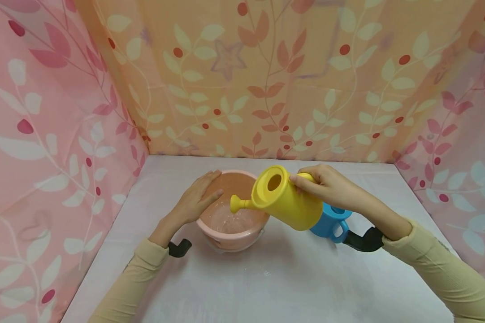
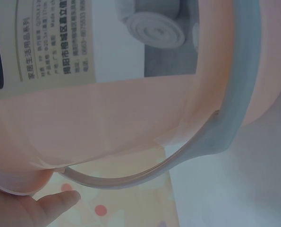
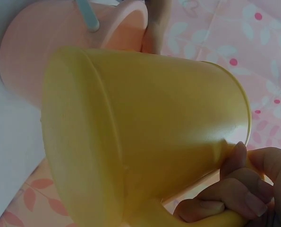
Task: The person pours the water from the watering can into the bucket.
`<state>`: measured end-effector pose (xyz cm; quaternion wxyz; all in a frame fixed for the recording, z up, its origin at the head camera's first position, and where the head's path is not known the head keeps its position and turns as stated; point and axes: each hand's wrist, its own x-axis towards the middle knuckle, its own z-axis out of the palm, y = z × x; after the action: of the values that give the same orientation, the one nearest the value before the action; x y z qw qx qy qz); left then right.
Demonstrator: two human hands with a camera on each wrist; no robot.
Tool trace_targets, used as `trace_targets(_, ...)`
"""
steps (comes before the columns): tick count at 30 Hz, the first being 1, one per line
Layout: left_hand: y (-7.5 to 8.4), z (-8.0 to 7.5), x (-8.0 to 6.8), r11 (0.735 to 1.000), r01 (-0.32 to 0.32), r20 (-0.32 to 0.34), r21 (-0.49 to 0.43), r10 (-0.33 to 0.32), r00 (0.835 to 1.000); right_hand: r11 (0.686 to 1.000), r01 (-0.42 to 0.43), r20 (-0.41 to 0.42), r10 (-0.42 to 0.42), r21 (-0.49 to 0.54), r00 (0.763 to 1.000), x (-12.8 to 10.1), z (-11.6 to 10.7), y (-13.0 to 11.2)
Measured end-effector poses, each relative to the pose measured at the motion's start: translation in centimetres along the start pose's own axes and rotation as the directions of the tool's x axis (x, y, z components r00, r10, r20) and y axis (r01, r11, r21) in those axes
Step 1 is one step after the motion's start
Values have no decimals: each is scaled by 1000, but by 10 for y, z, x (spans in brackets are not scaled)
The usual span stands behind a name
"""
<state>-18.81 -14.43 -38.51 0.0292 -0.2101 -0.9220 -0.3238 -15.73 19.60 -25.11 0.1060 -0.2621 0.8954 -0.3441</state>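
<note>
We see first the patterned cloth backdrop (image 1: 266, 80), peach behind and pink at both sides, printed with leaves and berries, closing in three sides of the white table (image 1: 274, 278) on which everything stands. On that table, left of the middle, sits the pink bucket (image 1: 230, 215), a round plastic pail with a grey-blue bail handle (image 2: 234, 94) hanging down against its side and a printed label (image 2: 50, 42) on its wall in the left wrist view; something clear and wet glistens on its bottom. Tilted over the bucket's right rim is the yellow watering can (image 1: 284, 199), held off the table, its body leaning left and its short spout (image 1: 239, 204) pointing down and left into the bucket's mouth, the round filling hole on top turned toward us. Just behind and below the can, standing on the table and partly hidden by it, is a blue cup (image 1: 329, 222) with a loop handle facing us. The right hand (image 1: 327, 186) grasps the can by its handle, fingers (image 3: 234, 189) curled round the yellow grip at the can's upper right end. The left hand (image 1: 198, 199) lies flat with straight fingers against the bucket's left rim and wall, pressing on it and gripping nothing. Both arms wear pale yellow sleeves (image 1: 448, 269), and a black camera mount (image 1: 365, 240) shows under each wrist.
</note>
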Motion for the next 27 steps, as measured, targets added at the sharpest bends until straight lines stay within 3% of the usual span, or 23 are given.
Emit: trace_targets(27,0,0,1,1000,-5,-1,4,5,1000,1000,-14,10,14,6,1000,0,0,-1)
